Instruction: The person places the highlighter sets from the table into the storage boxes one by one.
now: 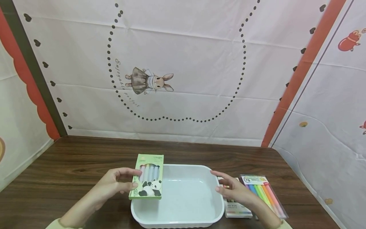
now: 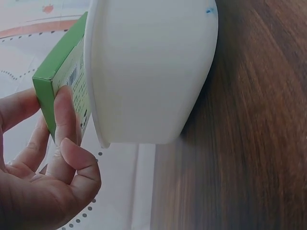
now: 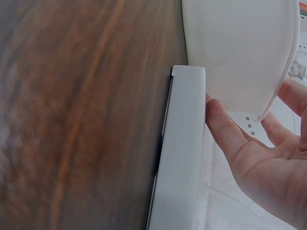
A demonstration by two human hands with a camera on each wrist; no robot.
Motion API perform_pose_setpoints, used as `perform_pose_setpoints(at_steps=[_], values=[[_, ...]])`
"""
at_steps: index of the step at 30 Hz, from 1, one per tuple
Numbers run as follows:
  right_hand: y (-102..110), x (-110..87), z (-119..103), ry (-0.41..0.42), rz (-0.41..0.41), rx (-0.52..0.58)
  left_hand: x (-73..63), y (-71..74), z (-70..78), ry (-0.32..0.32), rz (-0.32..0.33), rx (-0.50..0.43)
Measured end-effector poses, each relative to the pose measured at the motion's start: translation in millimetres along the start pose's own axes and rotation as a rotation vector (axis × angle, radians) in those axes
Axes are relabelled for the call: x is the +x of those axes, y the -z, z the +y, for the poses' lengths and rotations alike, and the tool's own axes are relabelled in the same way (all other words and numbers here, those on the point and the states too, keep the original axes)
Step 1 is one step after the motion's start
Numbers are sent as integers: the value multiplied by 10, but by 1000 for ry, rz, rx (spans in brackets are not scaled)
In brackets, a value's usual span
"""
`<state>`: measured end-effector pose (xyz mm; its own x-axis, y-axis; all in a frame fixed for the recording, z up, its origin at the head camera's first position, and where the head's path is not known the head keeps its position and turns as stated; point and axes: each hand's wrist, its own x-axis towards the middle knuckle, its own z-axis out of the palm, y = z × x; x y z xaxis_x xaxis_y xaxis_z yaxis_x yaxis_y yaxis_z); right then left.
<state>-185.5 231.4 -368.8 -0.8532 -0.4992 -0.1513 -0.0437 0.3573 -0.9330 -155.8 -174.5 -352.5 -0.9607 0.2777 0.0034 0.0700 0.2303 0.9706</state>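
My left hand (image 1: 114, 183) holds a green cardboard box of markers (image 1: 155, 162) by its left edge, tilted above the left rim of a white plastic basin (image 1: 188, 203). A window in the box shows several pastel pens, with pandas printed below. In the left wrist view, fingers grip the green box (image 2: 45, 91) at one end, outside the basin wall (image 2: 148, 72). My right hand (image 1: 235, 192) rests at the basin's right rim with its fingers loosely spread. One of its fingertips (image 3: 218, 108) lies right beside a white box (image 3: 187, 143).
Right of the basin, the white box (image 1: 238, 211) lies flat, partly hidden under my right hand. Beside it is a clear pack of bright coloured pens (image 1: 266, 194). The brown wooden table (image 1: 94, 152) ends at a printed cloth (image 1: 194, 79) hanging behind it.
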Motion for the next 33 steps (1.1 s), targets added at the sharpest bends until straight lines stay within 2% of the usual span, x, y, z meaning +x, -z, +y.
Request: perform_pose_setpoints(at_steps=[12, 21, 33], values=[[0, -1, -7, -18, 1, 10, -16, -65, -2, -25, -34, 3], [5, 0, 0, -9, -7, 11, -15, -105, -12, -31, -91, -49], [6, 6, 11, -5, -10, 15, -20, -169, 1, -33, -101, -34]])
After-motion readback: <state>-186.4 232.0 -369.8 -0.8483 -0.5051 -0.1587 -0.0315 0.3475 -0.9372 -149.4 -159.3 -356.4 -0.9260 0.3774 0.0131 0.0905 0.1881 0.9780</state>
